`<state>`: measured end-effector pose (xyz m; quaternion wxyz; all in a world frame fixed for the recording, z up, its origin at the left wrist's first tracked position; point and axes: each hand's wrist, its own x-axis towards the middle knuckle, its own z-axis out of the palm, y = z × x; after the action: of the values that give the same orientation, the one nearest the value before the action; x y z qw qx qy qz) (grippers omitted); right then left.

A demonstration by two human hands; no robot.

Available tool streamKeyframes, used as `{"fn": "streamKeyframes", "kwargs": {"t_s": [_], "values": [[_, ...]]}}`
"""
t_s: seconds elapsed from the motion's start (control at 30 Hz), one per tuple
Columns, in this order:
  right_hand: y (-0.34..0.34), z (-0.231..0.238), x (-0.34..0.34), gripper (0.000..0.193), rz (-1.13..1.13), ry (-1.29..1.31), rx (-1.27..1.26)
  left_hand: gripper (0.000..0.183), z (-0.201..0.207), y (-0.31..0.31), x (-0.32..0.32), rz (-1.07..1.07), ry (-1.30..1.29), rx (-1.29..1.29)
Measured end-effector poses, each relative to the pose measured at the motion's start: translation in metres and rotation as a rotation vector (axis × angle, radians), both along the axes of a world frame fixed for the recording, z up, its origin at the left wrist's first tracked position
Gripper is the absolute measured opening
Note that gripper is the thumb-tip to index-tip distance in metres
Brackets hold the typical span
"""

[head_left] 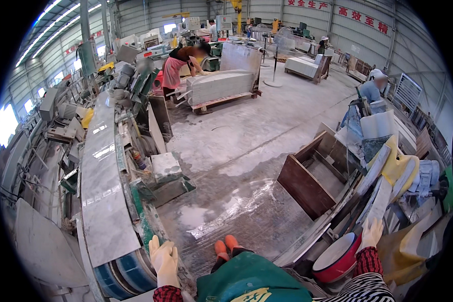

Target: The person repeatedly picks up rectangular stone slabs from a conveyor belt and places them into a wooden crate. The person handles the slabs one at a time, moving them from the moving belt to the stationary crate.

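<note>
- the left hand, in a cream glove, is hovering beside the near end of the long machine; its fingers are spreading wide, the thumb standing apart, and are holding nothing visible.
- the grey stone slab, the thing nearest that hand, is lying along the machine bed to its left, its near end sitting just above the blue roller.
- the right hand, gloved alike, is pointing upward at the lower end of a pale strip; whether its fingers are gripping or only touching it, i cannot tell.
- a red round tub with a whitish top is sitting just left of that hand.
- a yellow cloth is draping near the strip's upper part.
- a brown wooden box is resting on the floor between the two sides.
- farther off, a person in a pink apron is leaning over stacked pale slabs.
</note>
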<state>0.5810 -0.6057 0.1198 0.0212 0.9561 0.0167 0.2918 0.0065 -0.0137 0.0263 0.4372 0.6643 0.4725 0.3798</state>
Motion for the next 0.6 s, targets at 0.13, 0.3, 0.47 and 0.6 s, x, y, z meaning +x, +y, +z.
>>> {"fn": "streamKeyframes", "kwargs": {"t_s": [0.13, 0.3, 0.47, 0.6], "values": [[0.014, 0.008, -0.001, 0.056, -0.072, 0.118, 0.0, 0.029, 0.096, -0.029, 0.04, 0.276, -0.623, -0.578], [0.029, 0.007, -0.017, 0.055, -0.083, 0.004, 0.009, 0.049, 0.065, -0.019, 0.033, 0.245, -0.514, -0.471], [0.047, 0.028, -0.027, 0.062, -0.182, 0.193, 0.127, 0.088, 0.055, -0.016, 0.042, 0.271, -0.436, -0.391], [0.052, 0.043, -0.045, 0.058, -0.129, 0.256, 0.188, 0.091, 0.123, -0.043, 0.066, 0.374, -0.48, -0.555]]}}
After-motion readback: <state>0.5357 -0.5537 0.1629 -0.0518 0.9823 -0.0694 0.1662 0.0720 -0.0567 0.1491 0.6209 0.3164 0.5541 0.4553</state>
